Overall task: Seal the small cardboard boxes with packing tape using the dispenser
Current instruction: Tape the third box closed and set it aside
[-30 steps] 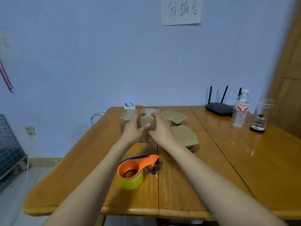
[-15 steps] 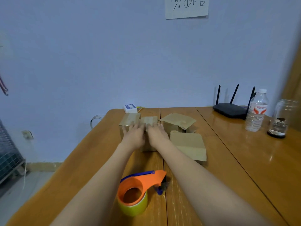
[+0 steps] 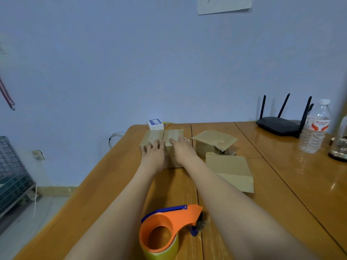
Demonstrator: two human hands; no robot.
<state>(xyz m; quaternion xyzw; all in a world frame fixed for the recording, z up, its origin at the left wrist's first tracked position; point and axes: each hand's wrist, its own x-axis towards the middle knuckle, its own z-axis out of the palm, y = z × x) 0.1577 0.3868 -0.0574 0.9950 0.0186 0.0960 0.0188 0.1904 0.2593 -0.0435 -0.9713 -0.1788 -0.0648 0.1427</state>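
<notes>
A small cardboard box (image 3: 171, 136) stands on the wooden table (image 3: 281, 184), its two top flaps folded down side by side. My left hand (image 3: 153, 152) lies flat on the left flap with straight fingers. My right hand (image 3: 183, 148) presses flat on the right flap. The orange tape dispenser (image 3: 169, 226) with a yellowish roll lies on the table near me, between my forearms, untouched. A second box (image 3: 212, 145) with an open flap stands right of my hands. A third box (image 3: 230, 171) sits in front of it.
A small white and blue box (image 3: 155, 124) sits at the table's far edge. At the far right stand a black router (image 3: 277, 124), a plastic water bottle (image 3: 315, 128) and a glass jar (image 3: 340, 147). A wire crate (image 3: 11, 171) stands on the floor at left.
My hands have flattened onto the box's top flaps and pressed them down. My head has moved closer and lower, so the dispenser sits nearer the bottom of the view.
</notes>
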